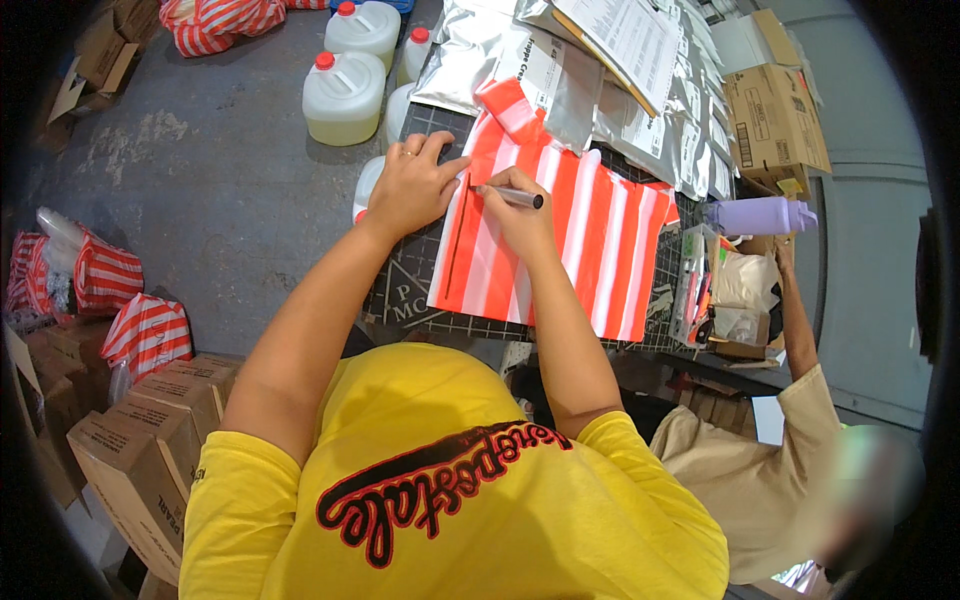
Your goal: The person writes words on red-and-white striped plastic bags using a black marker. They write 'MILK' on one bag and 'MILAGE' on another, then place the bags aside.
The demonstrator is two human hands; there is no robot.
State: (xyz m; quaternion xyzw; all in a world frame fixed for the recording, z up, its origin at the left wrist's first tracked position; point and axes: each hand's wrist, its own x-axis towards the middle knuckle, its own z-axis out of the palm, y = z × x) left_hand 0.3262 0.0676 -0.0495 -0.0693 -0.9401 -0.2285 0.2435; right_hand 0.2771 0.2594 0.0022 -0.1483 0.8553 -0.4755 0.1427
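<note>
Head view: striped plastic bag (600,240) is laid on the desk (458,324) at 1 o'clock, left hand (408,188) loosely spread at its 10 o'clock edge, marker (522,198) gripped in the right hand (522,222). One long dark line (457,240) has been drawn; other stripes look unmarked.

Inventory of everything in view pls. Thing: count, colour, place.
striped sheet: one, red and white, on mat
dark line: one, along sheet's left side
marker: one, dark, in right grip
mat: one, dark with white grid, under sheet
silver pouches: several, beyond sheet
papers: stack, white, on pouches
bottle: one, lilac, right of sheet
supply box: one, brown, near bottle
jugs: several, whitish, floor left of mat
striped bundles: several, red and white, left side
cartons: several, brown, lower left, upper corners
co-worker: one, beige sleeve, right
shirt: one, yellow, bottom
forearms: two, bare, reaching to sheet
left grip: one, bare, at sheet's left edge
</note>
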